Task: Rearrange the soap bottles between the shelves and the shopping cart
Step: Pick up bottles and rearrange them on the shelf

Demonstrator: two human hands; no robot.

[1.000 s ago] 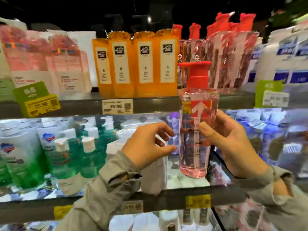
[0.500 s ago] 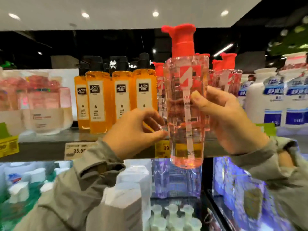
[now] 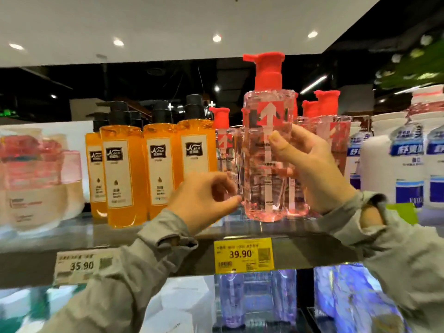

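I held the pink soap bottle upright, right of the middle of the frame. My right hand was wrapped round its right side, the thumb laid across the label and the other fingers behind the clear body. That grip carried the weight and turned the white arrow on the label toward me, so it would face out like its neighbours.

My left hand sat lower left of the bottle with its fingers curled in. The thumb tip was at the bottle's lower left edge, I judge to steady the base. The blur hid whether it truly pinched the plastic or only brushed it.

The bottle's foot hung just over the front lip of the upper shelf, directly above the yellow price tag. I could not tell whether it had touched down. Its red pump stood higher in the frame than the pumps of the matching pink bottles ranged right behind it, which tells me it was nearer to me or a little raised.

To the left stood the orange bottles with dark pumps, above a white price tag. Large white bottles filled the right edge. The spot in front of the pink row looked like the bottle's proper home, so I took the step in hand to be setting it down there. The shopping cart was nowhere in the frame.
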